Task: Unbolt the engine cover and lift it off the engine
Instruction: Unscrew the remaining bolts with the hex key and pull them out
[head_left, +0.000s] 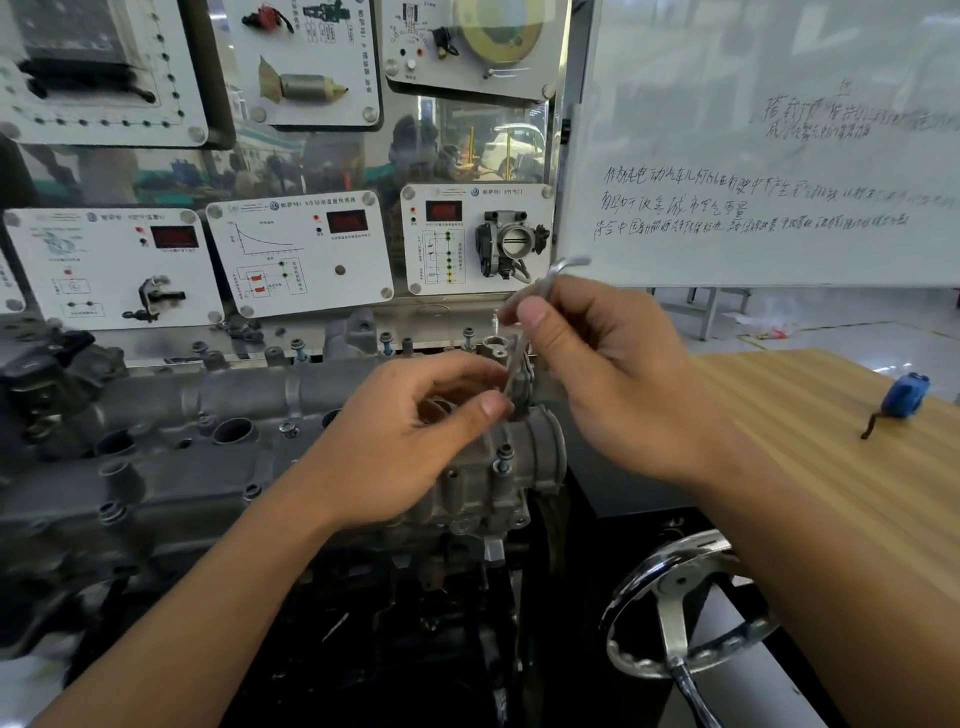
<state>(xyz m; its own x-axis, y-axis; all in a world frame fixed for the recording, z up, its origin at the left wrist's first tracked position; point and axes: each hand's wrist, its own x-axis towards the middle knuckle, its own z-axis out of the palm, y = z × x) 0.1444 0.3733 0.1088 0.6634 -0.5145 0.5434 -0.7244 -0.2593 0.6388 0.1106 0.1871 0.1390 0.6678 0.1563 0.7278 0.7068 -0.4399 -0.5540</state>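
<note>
The engine cover (218, 415) lies across the left and middle of your view, a grey cast piece seated on the engine, with several bolts (503, 458) standing up along its edges and at its right end. Both of your hands work just above that right end. Your right hand (597, 364) pinches a bent hex key (563, 266) between thumb and fingers, the shaft running down through the grip and the short bend sticking up above your knuckles. Your left hand (415, 441) comes in from below with its fingers curled and its thumb and forefinger closed on the lower part of that shaft, as far as the view shows, because where the tip meets the cover is hidden behind your fingers. To the right sits a wooden counter (831, 493) with a blue tape measure (906, 395) on it, well apart from the engine. A chrome handwheel (680, 608) stands low between counter and engine. Behind the engine hang white training panels (301, 249) — and further right a whiteboard (779, 130) covered in handwriting.
</note>
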